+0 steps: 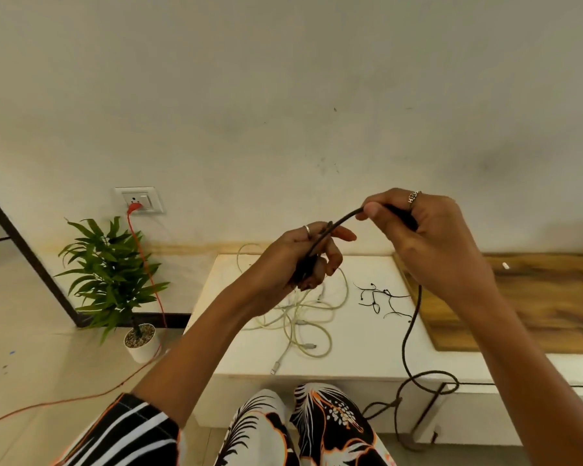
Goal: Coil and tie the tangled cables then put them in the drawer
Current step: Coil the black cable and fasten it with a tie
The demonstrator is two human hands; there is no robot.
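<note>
A black cable point(408, 334) stretches between both hands above a low white table point(357, 351). My left hand point(303, 257) grips one end of it in curled fingers. My right hand point(428, 230) pinches the cable a little further along, thumb against fingers. From the right hand the cable hangs down, loops at the table's front edge and trails to the floor. A tangle of white cables point(300, 314) lies on the table under my left hand. Several thin black ties point(381, 299) lie to its right. No drawer is in view.
A wooden-topped surface point(525, 304) adjoins the table on the right. A potted green plant point(115, 280) stands on the floor at left. An orange cord point(148, 284) runs from a wall socket point(140, 200) down across the floor. My patterned clothes fill the bottom.
</note>
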